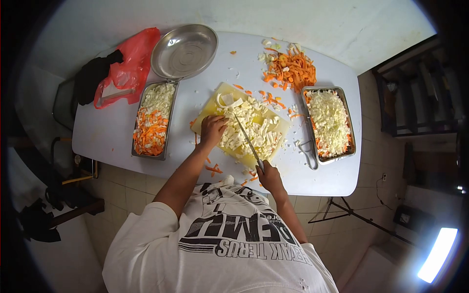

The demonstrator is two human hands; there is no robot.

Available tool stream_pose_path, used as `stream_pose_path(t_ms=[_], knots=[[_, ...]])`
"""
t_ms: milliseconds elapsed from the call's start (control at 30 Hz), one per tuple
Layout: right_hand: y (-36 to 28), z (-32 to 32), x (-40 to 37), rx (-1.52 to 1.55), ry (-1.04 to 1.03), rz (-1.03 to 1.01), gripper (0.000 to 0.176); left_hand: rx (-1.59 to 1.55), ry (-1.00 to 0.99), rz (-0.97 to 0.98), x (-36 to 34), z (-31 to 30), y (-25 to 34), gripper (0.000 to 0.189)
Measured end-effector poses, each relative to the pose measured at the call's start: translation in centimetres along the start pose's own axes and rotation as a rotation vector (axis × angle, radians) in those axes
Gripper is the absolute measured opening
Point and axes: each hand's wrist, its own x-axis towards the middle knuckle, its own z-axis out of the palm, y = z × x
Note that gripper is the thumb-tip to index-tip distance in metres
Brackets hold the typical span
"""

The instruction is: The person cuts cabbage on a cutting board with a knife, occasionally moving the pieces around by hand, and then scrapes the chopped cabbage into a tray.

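My right hand [271,177] is wrapped round the handle of a long kitchen knife [248,140]. Its blade slants up and left over a heap of chopped cabbage [261,136] on a yellow cutting board [210,107]. My left hand [213,131] rests at the board's left side, fingers curled in and pressing on cabbage close to the blade. Larger pale cabbage pieces [229,101] lie just beyond those fingertips. Cabbage hides part of the knife tip's surroundings.
At left, a metal tray [133,146] holds cabbage and carrot, beside a round steel pan [188,51] and a red plastic bag [129,68]. At right stand another filled tray [352,146] and a peeler-like metal tool [309,155]. Carrot peelings [295,71] lie behind.
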Motion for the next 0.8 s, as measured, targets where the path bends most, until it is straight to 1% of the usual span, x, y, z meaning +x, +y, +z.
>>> stream_pose_path(t_ms=[33,133,233,333,367,467,500,600,700,800], knots=[[-0.1,-0.1,0.3,0.014,-0.011,-0.006,0.024,-0.066,-0.010,-0.032,0.2,0.0,-0.2,0.034],[-0.8,-0.7,1.5,0.006,-0.032,-0.046,0.024,-0.295,0.028,-0.268,0.4,0.0,0.2,0.036],[-1.2,-1.5,3.0,-0.002,-0.013,-0.082,0.025,-0.070,0.114,-0.202,0.6,-0.6,1.2,0.039],[-0.8,-2.2,4.3,0.001,-0.010,-0.081,0.026,-0.058,0.004,-0.346,0.6,0.3,1.5,0.041],[-0.7,-2.4,4.6,0.003,-0.013,-0.080,0.026,-0.072,-0.005,-0.376,0.8,0.5,1.5,0.040],[0.0,-2.5,4.9,0.011,-0.021,-0.074,0.027,0.030,-0.061,-0.415,2.1,0.2,2.5,0.040],[0.0,-2.5,4.8,0.003,-0.037,-0.070,0.027,0.051,-0.133,-0.427,2.6,0.2,2.5,0.040],[-0.1,-2.7,4.4,0.000,-0.069,-0.062,0.025,-0.093,-0.225,-0.311,3.2,-0.6,1.9,0.040],[-0.8,-2.4,3.4,0.028,-0.069,-0.057,0.024,-0.275,-0.202,-0.435,2.6,-0.4,1.1,0.034],[-1.4,-1.7,3.0,0.021,-0.056,-0.046,0.024,-0.345,-0.163,-0.464,1.7,0.2,0.0,0.031]])
